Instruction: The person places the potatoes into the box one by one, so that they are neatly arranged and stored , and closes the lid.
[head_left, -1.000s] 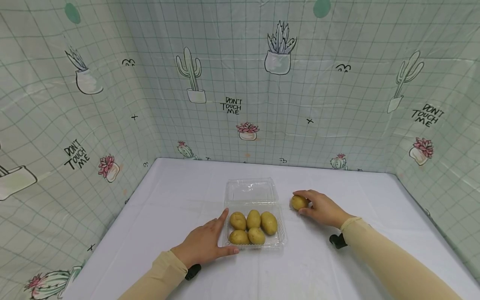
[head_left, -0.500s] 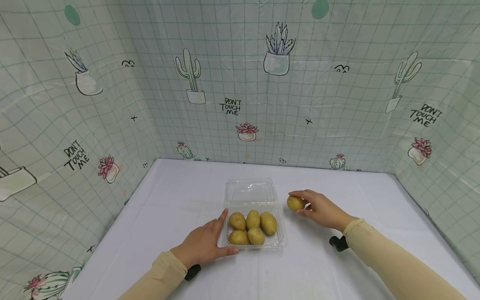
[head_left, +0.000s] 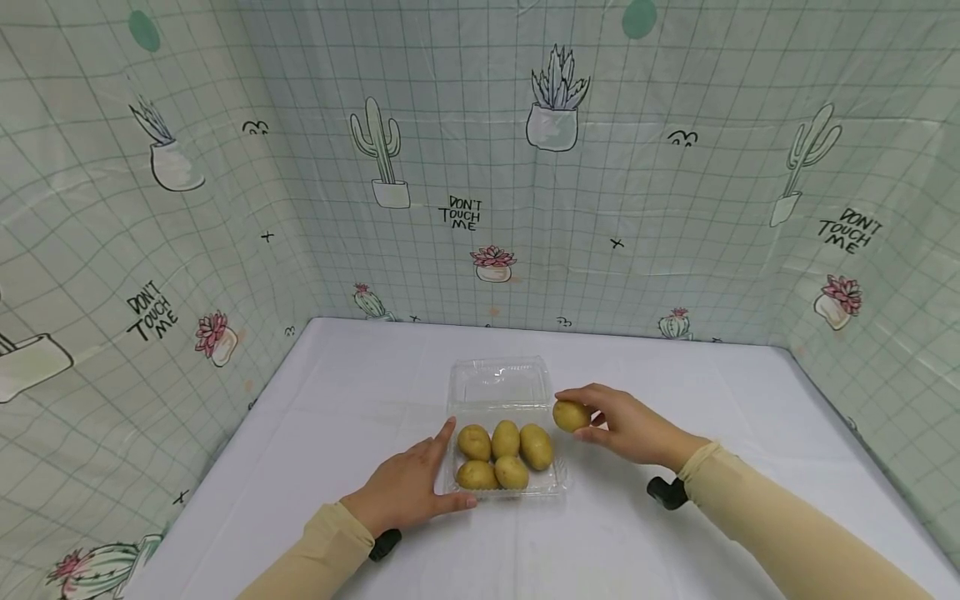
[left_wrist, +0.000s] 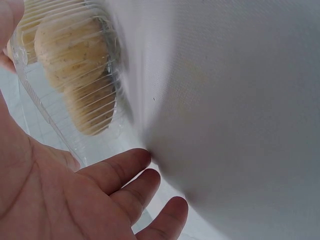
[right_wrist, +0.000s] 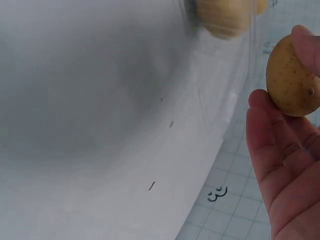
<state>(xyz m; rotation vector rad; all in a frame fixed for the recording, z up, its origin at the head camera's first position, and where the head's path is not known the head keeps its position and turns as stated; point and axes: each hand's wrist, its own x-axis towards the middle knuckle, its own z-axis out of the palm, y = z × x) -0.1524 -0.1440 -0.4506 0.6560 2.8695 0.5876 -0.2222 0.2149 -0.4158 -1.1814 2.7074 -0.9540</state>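
A clear plastic clamshell box (head_left: 558,482) lies with its lid (head_left: 501,383) folded back, away from me. Several yellow potatoes sit in its base in two rows, among them a front-left potato (head_left: 477,475). My left hand (head_left: 408,487) rests at the box's left side, thumb at the front corner and fingers stretched along the wall; the left wrist view shows its fingertips (left_wrist: 137,157) on the cloth. Between thumb and fingers, my right hand (head_left: 633,425) pinches another potato (head_left: 572,416) at the box's right rim, near the hinge. The right wrist view shows this potato (right_wrist: 290,77) raised beside the box wall.
A white cloth (head_left: 360,375) covers the table. Behind and at both sides hangs a grid-patterned curtain (head_left: 435,275) printed with cacti and words. Black wrist cameras, such as the right one (head_left: 667,493), sit under both wrists.
My right hand has carried its potato leftward, from the table right of the box to the box's right rim. The left hand and the box have stayed in place.
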